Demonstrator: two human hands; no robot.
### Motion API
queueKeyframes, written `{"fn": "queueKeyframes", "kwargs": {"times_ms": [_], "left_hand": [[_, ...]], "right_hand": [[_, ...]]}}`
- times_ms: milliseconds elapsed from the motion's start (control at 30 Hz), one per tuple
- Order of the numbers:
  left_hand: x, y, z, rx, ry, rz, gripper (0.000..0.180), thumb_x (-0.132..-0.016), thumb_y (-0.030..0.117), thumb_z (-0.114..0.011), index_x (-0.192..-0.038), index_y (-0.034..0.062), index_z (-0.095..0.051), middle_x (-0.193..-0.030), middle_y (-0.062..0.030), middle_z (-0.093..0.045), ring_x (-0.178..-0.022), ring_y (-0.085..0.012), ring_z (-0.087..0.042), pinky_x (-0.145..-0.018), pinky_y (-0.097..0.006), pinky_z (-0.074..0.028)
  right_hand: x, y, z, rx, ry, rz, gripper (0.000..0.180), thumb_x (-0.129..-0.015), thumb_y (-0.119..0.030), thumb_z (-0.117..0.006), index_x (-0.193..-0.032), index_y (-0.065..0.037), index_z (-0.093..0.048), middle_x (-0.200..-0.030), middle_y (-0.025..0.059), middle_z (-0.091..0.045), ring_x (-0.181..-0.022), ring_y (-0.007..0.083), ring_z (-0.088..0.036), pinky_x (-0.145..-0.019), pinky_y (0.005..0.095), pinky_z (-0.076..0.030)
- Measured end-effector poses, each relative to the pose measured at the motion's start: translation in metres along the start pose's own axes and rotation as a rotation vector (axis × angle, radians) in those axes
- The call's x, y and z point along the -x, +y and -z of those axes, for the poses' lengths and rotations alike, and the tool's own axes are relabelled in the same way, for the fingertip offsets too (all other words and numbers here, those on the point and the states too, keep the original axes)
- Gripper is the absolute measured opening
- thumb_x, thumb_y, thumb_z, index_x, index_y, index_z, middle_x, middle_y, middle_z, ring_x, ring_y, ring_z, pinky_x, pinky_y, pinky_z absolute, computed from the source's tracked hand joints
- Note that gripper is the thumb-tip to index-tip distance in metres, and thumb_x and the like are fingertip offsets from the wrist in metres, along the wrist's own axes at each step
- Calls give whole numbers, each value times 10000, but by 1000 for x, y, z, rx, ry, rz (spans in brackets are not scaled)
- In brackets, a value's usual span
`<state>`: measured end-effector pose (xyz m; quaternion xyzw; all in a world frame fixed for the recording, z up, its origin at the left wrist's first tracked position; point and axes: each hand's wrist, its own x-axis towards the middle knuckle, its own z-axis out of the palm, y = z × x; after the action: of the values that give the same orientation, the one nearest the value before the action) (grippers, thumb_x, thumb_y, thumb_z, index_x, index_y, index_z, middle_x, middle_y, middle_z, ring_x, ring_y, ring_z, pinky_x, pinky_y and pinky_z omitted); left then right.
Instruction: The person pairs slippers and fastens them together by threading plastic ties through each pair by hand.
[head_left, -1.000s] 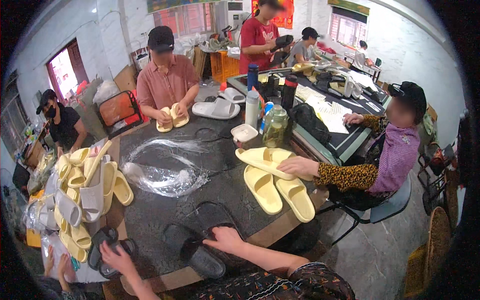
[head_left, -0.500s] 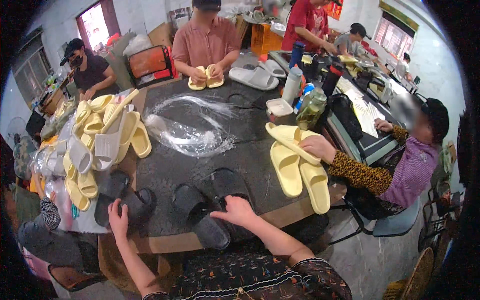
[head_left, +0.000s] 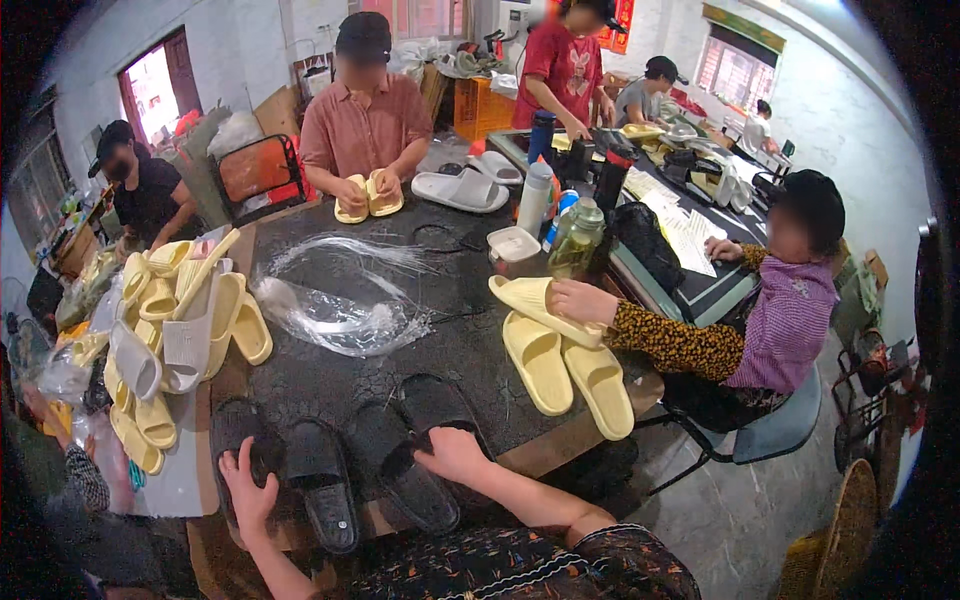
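Several black slippers lie side by side along the table's near edge. My left hand (head_left: 252, 490) rests over the leftmost black slipper (head_left: 237, 432), fingers spread and touching it. Just right of that hand is another black slipper (head_left: 322, 490), its toe opening toward the far side. My right hand (head_left: 458, 455) is closed on the strap of a black slipper (head_left: 425, 500) angled toward me; some of its fingertips are hidden. Further black slippers lie behind it, one (head_left: 375, 430) to the left and one (head_left: 440, 398) beyond my wrist.
A pile of yellow and grey slippers (head_left: 185, 320) stands at left. Clear plastic bags (head_left: 345, 315) lie mid-table. At right, a co-worker's hand (head_left: 585, 305) holds a yellow slipper (head_left: 540, 305) above two others. Bottles (head_left: 534, 195) and a jar (head_left: 577, 240) stand behind; another person handles yellow slippers (head_left: 368, 197).
The view has shifted. At left, the black slippers that were bunched under my left hand now lie apart, side by side. My left hand's fingers have spread; the right stays at its slipper.
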<state>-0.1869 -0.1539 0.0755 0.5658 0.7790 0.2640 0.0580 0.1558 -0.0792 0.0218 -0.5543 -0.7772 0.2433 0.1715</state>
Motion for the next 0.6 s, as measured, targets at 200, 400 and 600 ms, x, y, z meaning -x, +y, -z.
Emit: {"fn": "queueKeyframes", "kwargs": {"times_ms": [200,400,600], "left_hand": [[-18,-36,7,282,-484,65,794,-671,187,-706,-1403,201,-398,-1465,-105,-332,-1406,-283,-161,-1120,-428,-178],[-8,-30,-6,313,-476,-69,831,-606,228,-798,-1358,152,-453,-1423,-167,-386,-1394,-353,-170,-1118,-430,-181],[6,9,-27,-81,-209,-7,439,-769,201,-695,-1158,23,-595,-1121,-244,-530,-1153,-432,-409,-1009,-481,-335]], "right_hand": [[19,13,7,-29,67,-54,447,-765,-429,-653,-692,6,-580,-700,194,-611,-684,379,-614,-623,474,-494],[42,31,21,-34,28,-99,436,-782,-426,-638,-736,3,-572,-709,189,-600,-714,378,-610,-647,478,-494],[52,35,49,-49,123,-203,405,-727,-380,-704,-697,-2,-564,-687,192,-603,-667,381,-605,-607,466,-492]]}}
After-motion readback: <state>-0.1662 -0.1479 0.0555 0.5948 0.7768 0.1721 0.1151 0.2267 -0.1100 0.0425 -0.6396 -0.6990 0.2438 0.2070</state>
